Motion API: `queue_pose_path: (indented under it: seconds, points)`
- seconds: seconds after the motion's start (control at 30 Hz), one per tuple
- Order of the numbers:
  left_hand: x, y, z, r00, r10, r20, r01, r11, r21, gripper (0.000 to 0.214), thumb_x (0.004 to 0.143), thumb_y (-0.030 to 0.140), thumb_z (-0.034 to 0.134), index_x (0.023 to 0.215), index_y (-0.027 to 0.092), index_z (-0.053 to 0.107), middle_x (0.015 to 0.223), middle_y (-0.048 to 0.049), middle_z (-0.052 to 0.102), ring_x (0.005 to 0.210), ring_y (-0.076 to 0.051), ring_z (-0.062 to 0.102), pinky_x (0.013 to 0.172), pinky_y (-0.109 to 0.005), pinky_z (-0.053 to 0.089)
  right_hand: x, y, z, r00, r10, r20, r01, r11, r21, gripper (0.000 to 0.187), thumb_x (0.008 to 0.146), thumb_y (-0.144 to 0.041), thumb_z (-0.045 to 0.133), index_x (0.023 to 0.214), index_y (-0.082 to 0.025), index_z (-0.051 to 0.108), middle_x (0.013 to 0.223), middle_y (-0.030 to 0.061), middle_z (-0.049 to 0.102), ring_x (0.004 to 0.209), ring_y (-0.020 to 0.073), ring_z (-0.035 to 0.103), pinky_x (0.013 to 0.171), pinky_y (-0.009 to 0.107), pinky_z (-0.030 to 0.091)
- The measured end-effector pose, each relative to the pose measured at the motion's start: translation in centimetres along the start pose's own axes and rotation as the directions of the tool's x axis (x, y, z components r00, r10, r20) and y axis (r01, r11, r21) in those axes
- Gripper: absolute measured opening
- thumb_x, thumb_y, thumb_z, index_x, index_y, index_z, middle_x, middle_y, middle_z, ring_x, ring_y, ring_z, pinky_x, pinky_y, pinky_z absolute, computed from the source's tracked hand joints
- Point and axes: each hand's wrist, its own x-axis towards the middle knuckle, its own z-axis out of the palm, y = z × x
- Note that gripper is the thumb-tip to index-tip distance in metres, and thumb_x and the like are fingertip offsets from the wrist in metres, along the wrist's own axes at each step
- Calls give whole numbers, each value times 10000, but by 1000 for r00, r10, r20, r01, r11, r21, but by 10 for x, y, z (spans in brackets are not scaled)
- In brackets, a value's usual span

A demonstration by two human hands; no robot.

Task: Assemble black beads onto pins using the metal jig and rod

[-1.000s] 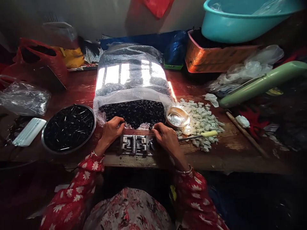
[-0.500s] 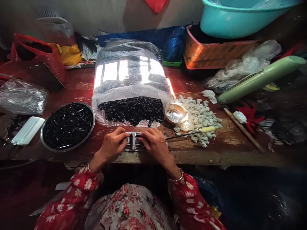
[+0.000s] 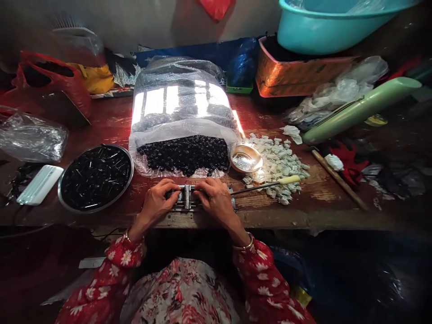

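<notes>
A small metal jig (image 3: 187,197) with a bright upright bar across its middle sits at the table's front edge. On its left side my left hand (image 3: 159,200) is closed, thumb and fingertips meeting at a small black piece (image 3: 169,194). My right hand (image 3: 218,200) bends over the jig's right half, fingers curled in near the bar; what they grip is hidden. A thin metal rod with a pale yellow handle (image 3: 289,180) sticks out to the right from beside that hand. Just behind the jig, black round parts (image 3: 184,155) spill from a clear plastic bag (image 3: 182,123).
On the left stands a round metal tray (image 3: 131,173) of black parts with metal pins. To the right lie a shallow bowl (image 3: 246,167), a heap of small whitish pieces (image 3: 285,166), a wooden-handled tool (image 3: 339,180) and a green tube (image 3: 362,110). An orange basket (image 3: 300,76) is behind.
My left thumb and fingers have shifted slightly at the jig, and a dark piece now shows between them. My right hand stays almost in place. The view has moved a little.
</notes>
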Motion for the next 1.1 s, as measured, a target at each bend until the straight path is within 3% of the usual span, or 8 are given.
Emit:
queue_pose_path:
  seconds: [0.2, 0.43, 0.57, 0.67, 0.8, 0.9, 1.0, 1.1]
  points:
    - [0, -4, 10, 999, -10, -40, 5, 994, -113, 168, 906, 153, 603, 966, 215, 747, 1040, -40, 710, 1011, -178, 687, 951, -312, 544, 1, -3, -3, 1000, 20, 17, -20, 1000, 3, 88, 1002, -217, 658, 963, -250, 730, 1003, 28, 693, 988, 232, 575, 822, 369, 341]
    - [1, -6, 12, 998, 0, -67, -8, 993, -118, 137, 929, 196, 607, 951, 210, 742, 1039, -34, 686, 1005, -170, 673, 936, -298, 534, 4, -3, -2, 999, 35, 25, -35, 999, 11, 90, 1014, -241, 673, 977, -245, 755, 999, 28, 684, 1001, 220, 579, 833, 356, 345]
    - [1, -11, 12, 997, 18, -81, -30, 986, -162, 134, 956, 244, 632, 964, 206, 761, 1053, -44, 699, 1041, -180, 676, 942, -294, 542, 2, 5, -3, 1000, 9, 4, -9, 994, 111, 50, 984, -235, 720, 996, -238, 769, 986, 33, 683, 995, 229, 582, 862, 364, 382]
    - [0, -14, 13, 994, 38, -99, -53, 986, -159, 141, 960, 255, 643, 975, 205, 774, 1054, -52, 711, 1069, -190, 680, 952, -299, 549, -2, 13, -8, 999, -34, -36, 42, 958, 285, 88, 1005, -228, 678, 1031, -232, 762, 1008, 42, 688, 989, 219, 608, 896, 354, 447]
    - [-1, -16, 15, 992, 50, -118, -69, 984, -164, 149, 965, 253, 643, 987, 203, 782, 1064, -57, 720, 1072, -192, 686, 962, -305, 554, -5, 27, -24, 988, 26, -154, 39, 914, 404, 136, 1028, -254, 616, 1025, -243, 752, 992, 39, 710, 964, 212, 660, 898, 338, 505]
    - [-3, -16, 16, 989, 60, -134, -80, 985, -151, 146, 968, 256, 646, 990, 203, 780, 1072, -58, 725, 1085, -192, 689, 971, -304, 550, 1, 45, -39, 964, 106, -244, -34, 958, 283, 170, 1024, -284, 595, 1024, -235, 758, 1007, 58, 743, 978, 233, 679, 918, 353, 512]
    - [-3, -17, 17, 988, 66, -141, -85, 988, -131, 155, 977, 263, 637, 996, 199, 777, 1072, -61, 727, 1087, -194, 691, 979, -311, 549, 19, 72, -54, 934, 221, -280, -228, 974, 8, 268, 1035, -279, 522, 1110, -203, 768, 1119, 106, 768, 1056, 267, 667, 966, 379, 487]
    - [-4, -17, 18, 987, 74, -145, -92, 989, -119, 162, 982, 266, 630, 1005, 199, 775, 1076, -63, 728, 1083, -196, 693, 975, -316, 553, 44, 100, -66, 895, 398, -202, -445, 838, -317, 347, 1020, -246, 485, 1219, -189, 765, 1256, 146, 750, 1177, 300, 620, 980, 387, 444]
